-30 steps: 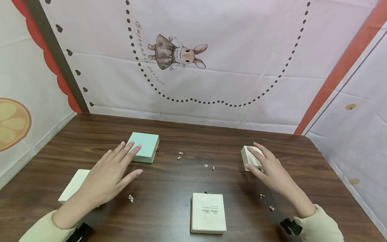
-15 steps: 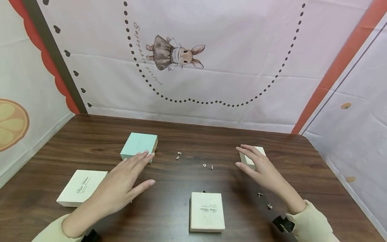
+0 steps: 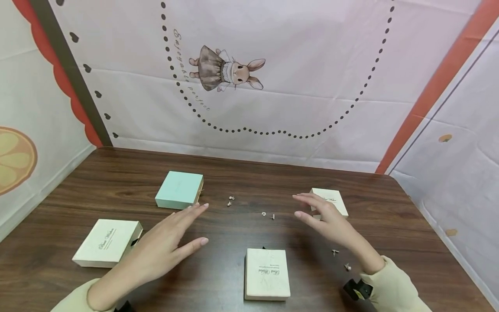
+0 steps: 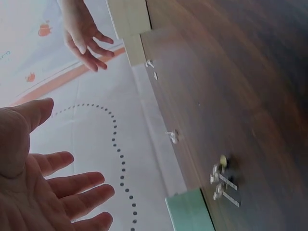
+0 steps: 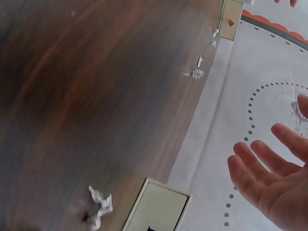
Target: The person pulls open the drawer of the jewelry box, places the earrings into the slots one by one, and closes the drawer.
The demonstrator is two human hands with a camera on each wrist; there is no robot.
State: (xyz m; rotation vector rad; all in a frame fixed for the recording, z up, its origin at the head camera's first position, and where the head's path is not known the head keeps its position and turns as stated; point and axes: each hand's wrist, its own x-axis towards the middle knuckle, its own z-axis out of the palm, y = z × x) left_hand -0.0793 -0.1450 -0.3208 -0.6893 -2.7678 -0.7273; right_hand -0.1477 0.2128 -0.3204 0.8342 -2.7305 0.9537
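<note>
One left hand [image 3: 163,245], one right hand [image 3: 328,220] (both loosely spread) above the table [image 3: 253,177]

I'm at a wood-grain desk [image 3: 230,247] in a nook draped with printed cloth [image 3: 31,82]; home or studio, I can't tell. Behind the far edge hangs a sheet [image 3: 308,78] with a dressed rabbit [image 3: 212,69], past the left edge an orange-slice print [image 3: 15,160], beyond the far right corner more fabric [image 3: 464,173].

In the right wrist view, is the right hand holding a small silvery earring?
No, the right hand is empty; small silvery earrings lie on the brown wooden table.
</note>
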